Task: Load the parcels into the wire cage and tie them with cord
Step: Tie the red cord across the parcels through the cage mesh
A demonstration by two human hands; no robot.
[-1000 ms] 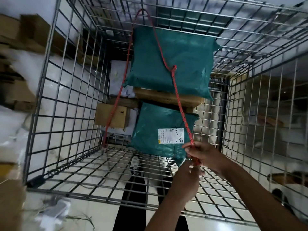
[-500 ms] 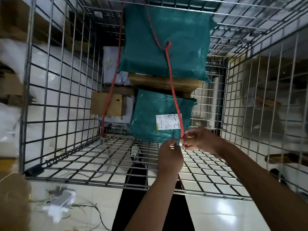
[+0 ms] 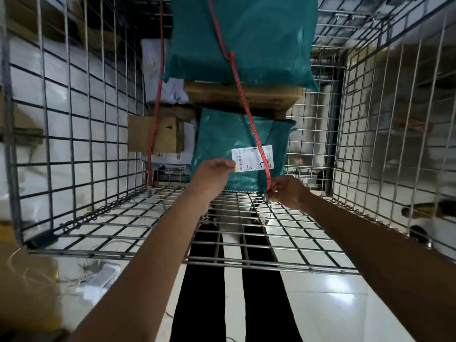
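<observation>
Now right hand [image 3: 287, 191] pinching braided red cord [image 3: 249, 117] — left hand [image 3: 213, 172] unclear, glossy teal parcel [image 3: 237, 144]

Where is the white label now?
In the head view, centre: the white label is on the lower teal parcel, between both hands, with the red cord crossing its right part.

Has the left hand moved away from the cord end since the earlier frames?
Yes. The left hand has gone leftward off the red cord, now beside the white label on the lower teal parcel; the right hand pinches the cord.
</observation>
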